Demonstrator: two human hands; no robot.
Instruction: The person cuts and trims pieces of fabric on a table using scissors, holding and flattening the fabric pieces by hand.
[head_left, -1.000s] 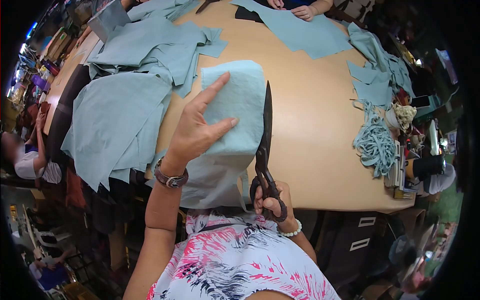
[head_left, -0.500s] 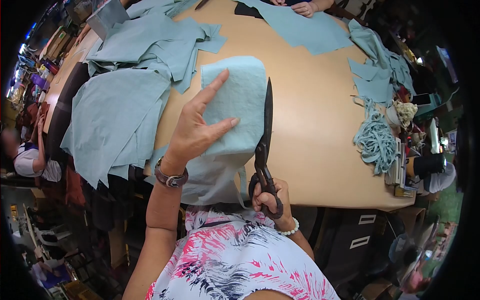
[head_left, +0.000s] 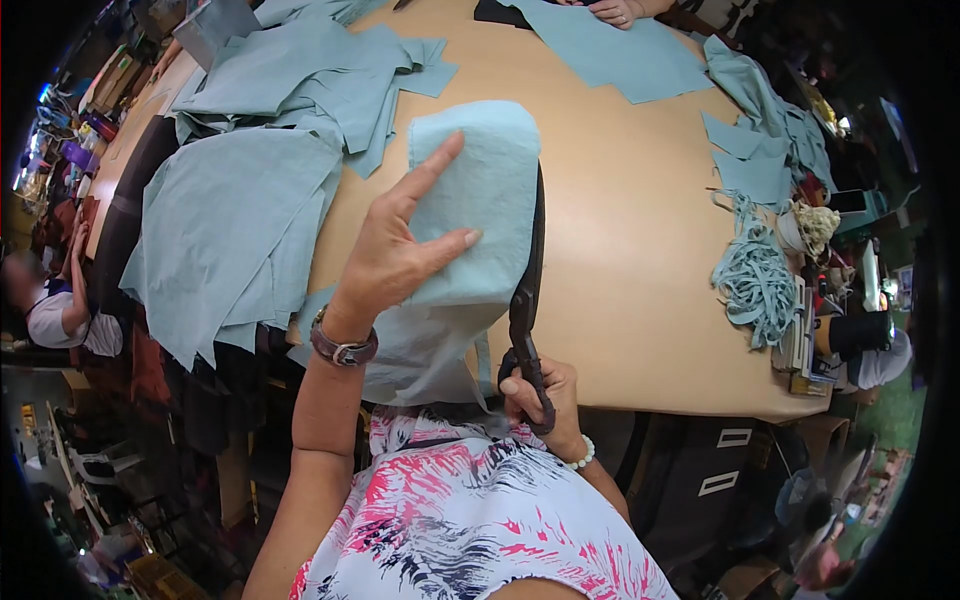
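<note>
A light blue-green fabric piece [head_left: 485,175] is held up over the table, its lower part hanging toward my body. My left hand [head_left: 400,245] grips it from the left, thumb and index finger spread on top; the other fingers are hidden beneath. In my right hand [head_left: 548,395] are dark metal scissors [head_left: 524,310], pointing away from me. Their blades lie along the fabric's right edge, partly covered by it. I cannot tell whether the blades are closed. A narrow strip of the same fabric [head_left: 483,365] hangs beside the scissors.
Stacks of cut fabric [head_left: 235,225] lie at the left of the table [head_left: 640,270]. A heap of fabric strips [head_left: 755,275] sits by the right edge. Across the table, another person's hand [head_left: 615,12] rests near a fabric sheet [head_left: 620,55]. Another person [head_left: 65,315] is at far left.
The scissors' handles have come closer together, and the blade tip that stuck out beside the fabric is now hidden. The fabric and my left hand have shifted slightly away from me.
</note>
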